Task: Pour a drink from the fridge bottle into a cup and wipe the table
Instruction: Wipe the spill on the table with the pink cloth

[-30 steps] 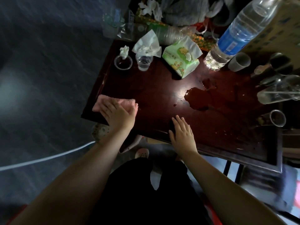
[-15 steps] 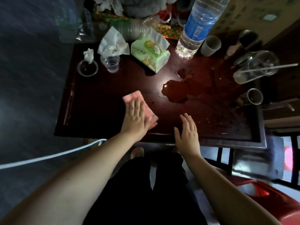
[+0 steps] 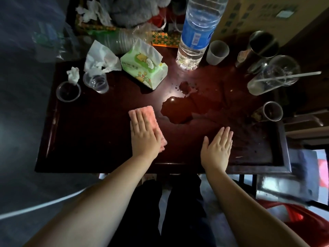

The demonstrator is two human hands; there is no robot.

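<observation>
L hand [image 3: 145, 138] is pressing flat, fingers together, on the pink cloth [image 3: 144, 113], not gripping it, just pinning it to the dark wood table [image 3: 92, 125]. R hand [image 3: 217, 148] is lying open, palm down, on bare tabletop nr the front edge, holding nothing. Vs 1 s ago the cloth is moving in from the table's left front corner toward the middle, now sitting just beside the puddle [image 3: 179, 111] w/o touching it. Spill untouched, so wiping is approaching the main job. Beyond: water bottle [image 3: 195, 32] standing upright at the back, frosted cup [image 3: 217, 52] just beside it, tissue pack [image 3: 144, 68] left of them.
</observation>
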